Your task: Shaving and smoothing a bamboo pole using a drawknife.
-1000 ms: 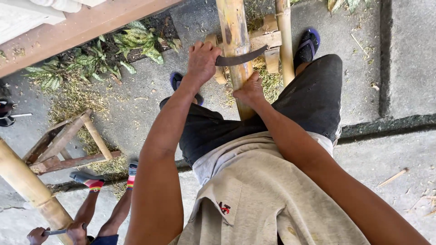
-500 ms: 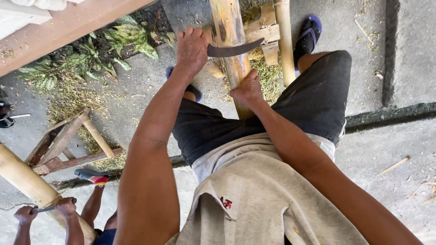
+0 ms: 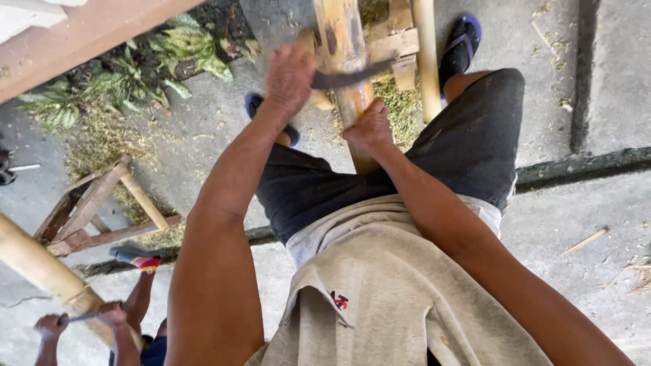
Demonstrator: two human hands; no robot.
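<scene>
My left hand [image 3: 288, 78] is shut on the handle of a dark curved knife [image 3: 352, 76]. The blade lies across a thick yellow bamboo pole [image 3: 339, 37] that runs away from me between my knees. Just below the blade, my right hand [image 3: 369, 127] is wrapped around the same pole. I am sitting, in dark shorts and a beige shirt, with blue sandals [image 3: 462, 42] on my feet.
A thinner bamboo pole [image 3: 426, 57] and a wooden block [image 3: 392, 46] lie beside the thick one. At left are green leaves [image 3: 159, 57], a wooden beam [image 3: 88, 30] and a low wooden frame [image 3: 95, 203]. Bottom left, another person's hands [image 3: 108, 317] work a second bamboo pole [image 3: 34, 264].
My left hand has shifted the knife slightly along the pole while my right hand kept its grip. The other person's hands have moved along their own pole.
</scene>
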